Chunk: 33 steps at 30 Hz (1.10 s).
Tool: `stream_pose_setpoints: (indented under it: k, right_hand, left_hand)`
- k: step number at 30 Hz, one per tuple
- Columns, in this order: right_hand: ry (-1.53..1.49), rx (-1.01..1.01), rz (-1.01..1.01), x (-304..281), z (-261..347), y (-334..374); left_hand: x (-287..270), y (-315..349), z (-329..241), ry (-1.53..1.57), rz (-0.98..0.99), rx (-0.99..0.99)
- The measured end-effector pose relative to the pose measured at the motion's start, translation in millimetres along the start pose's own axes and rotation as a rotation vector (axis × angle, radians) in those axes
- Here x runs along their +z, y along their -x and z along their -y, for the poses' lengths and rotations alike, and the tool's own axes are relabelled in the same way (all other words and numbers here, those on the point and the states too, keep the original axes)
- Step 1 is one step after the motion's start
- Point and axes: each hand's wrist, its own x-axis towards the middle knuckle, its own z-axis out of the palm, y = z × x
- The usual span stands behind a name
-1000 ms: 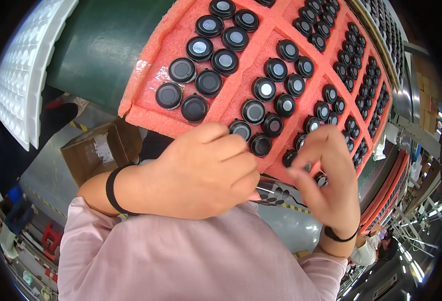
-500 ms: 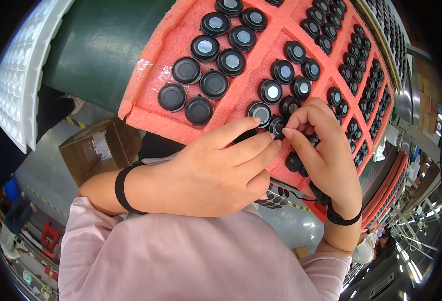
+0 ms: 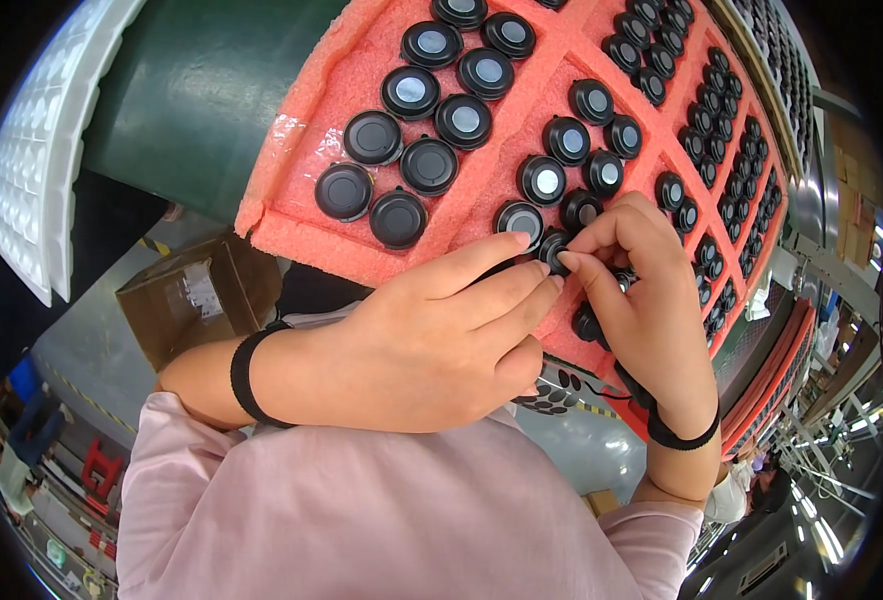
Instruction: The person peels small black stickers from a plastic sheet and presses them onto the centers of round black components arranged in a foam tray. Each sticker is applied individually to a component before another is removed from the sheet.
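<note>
While a black disc lies beside unclenched left hand, right hand pinches it.

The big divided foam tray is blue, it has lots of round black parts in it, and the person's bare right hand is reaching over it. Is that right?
Not quite: the head view shows the divided foam tray is coral-pink, not blue. The round black parts and reaching bare right hand are right.

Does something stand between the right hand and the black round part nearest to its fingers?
Nothing visible does. The right hand appears to touch the right edge of the black round part directly. The left hand is at the part's lower left, not between them.
</note>
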Motion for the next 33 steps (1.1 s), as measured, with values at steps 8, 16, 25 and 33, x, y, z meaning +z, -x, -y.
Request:
stream_pose_setpoints:
  k: [8, 16, 25, 33]
  right_hand:
    - [0.255, -0.212, -0.195, -5.5, -0.9, 5.5]
    - [-0.165, -0.01, -0.031, -17.0, 12.2, 62.8]
    - [-0.189, -0.012, -0.091, 0.0, 8.5, 88.2]
    - [-0.125, -0.041, -0.204, 10.7, 1.7, 96.1]
  left_hand:
    - [-4.3, -0.6, 0.8, -0.007, -0.001, 0.019]
    - [-13.6, 2.0, -3.2, 0.021, -0.055, 0.013]
    - [-13.0, -7.7, -11.6, -0.021, 0.069, 0.066]
    - [-14.7, -12.2, -17.7, -0.032, 0.157, 0.123]
